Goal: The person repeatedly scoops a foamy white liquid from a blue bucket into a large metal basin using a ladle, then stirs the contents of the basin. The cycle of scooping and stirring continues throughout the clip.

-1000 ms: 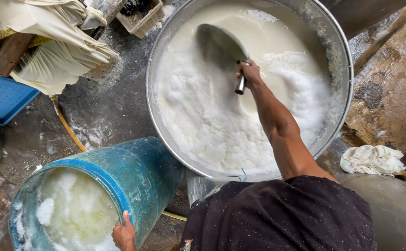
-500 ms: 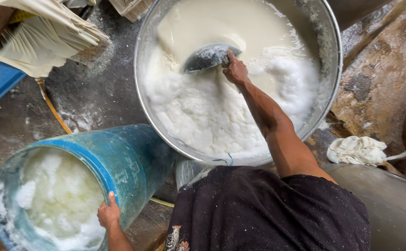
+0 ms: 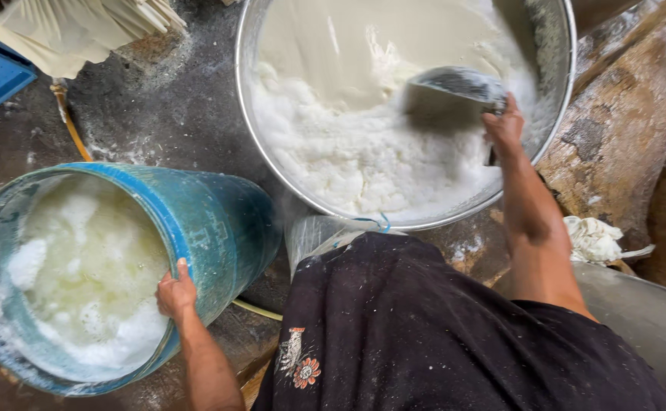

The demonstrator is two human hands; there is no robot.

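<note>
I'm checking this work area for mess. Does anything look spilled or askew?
Yes. The blue barrel is tilted, with the left hand on its rim. White splatter marks the dark floor between it and the metal basin. A crumpled white rag lies at right.

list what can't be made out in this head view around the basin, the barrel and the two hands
- Metal basin: far rim cut off by the top edge.
- Scoop: handle covered by the right hand.
- Basin bottom: hidden under white curds.
- Blue barrel: lower left rim cut by the frame edge; depth hidden by foamy liquid.
- Left hand: fingertips hidden inside the barrel rim.
</note>
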